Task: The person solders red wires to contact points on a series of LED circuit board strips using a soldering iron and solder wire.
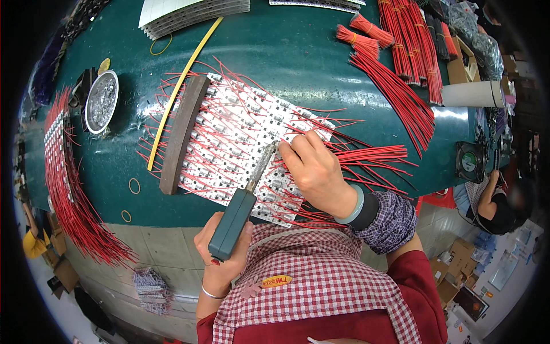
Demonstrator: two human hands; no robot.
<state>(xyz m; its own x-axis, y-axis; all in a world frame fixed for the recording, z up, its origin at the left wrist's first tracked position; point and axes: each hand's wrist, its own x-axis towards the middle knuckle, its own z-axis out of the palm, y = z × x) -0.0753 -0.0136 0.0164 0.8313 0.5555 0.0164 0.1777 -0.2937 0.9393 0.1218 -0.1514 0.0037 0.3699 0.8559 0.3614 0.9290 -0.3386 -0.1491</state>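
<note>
My left hand (224, 245) is closed around the green handle of a soldering iron (234, 221), whose metal barrel slants up and right across a sheet of white circuit boards (243, 114). The iron's tip meets the boards just beside the fingertips of my right hand (315, 166). That hand is closed in a pinch over the sheet, and what its fingers hold is hidden. Loose red wires (372, 155) fan out to the right from beneath the right hand. Short red wires stick out all over the boards. A dark brown bar (184, 135) lies along the sheet's left edge.
Left of the bar lies a yellow strip (182, 94); farther left are a metal bowl (102, 102) and wired boards (60, 149) draped over the edge. Red wire bundles (401, 40) lie at back right, near a white cylinder (472, 94) and black fan (470, 160). A co-worker (495, 206) sits at right.
</note>
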